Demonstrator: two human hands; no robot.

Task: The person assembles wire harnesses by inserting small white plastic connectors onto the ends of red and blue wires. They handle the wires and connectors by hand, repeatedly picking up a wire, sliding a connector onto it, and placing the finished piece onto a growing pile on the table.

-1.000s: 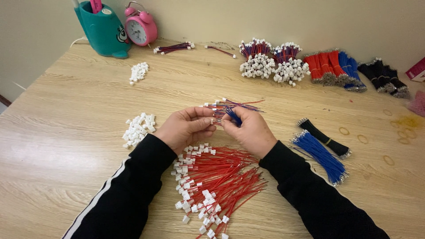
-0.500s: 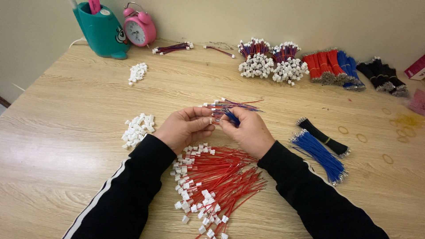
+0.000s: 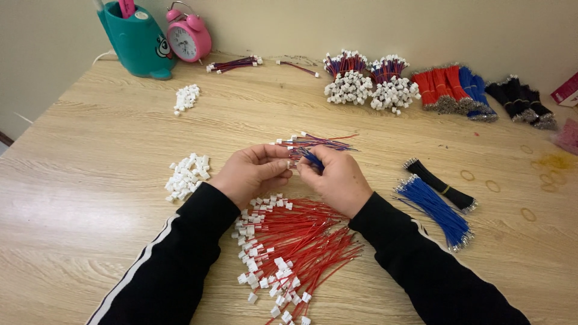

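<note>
Blue wire (image 3: pixel 310 159), two hands (image 3: pixel 295 174)

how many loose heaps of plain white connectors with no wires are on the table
2. One heap of white connectors lies just beside the left hand; a smaller heap lies farther back, near the teal holder. None seem hidden.

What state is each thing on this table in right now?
Left hand: pinching a small white connector.
Right hand: holding a blue wire.
Red wires: loose pile, white connectors fitted.
Loose blue wires: lying unbundled.
Black wires: banded bundle.
White connectors: loose heap.
Alarm clock: upright.
</note>
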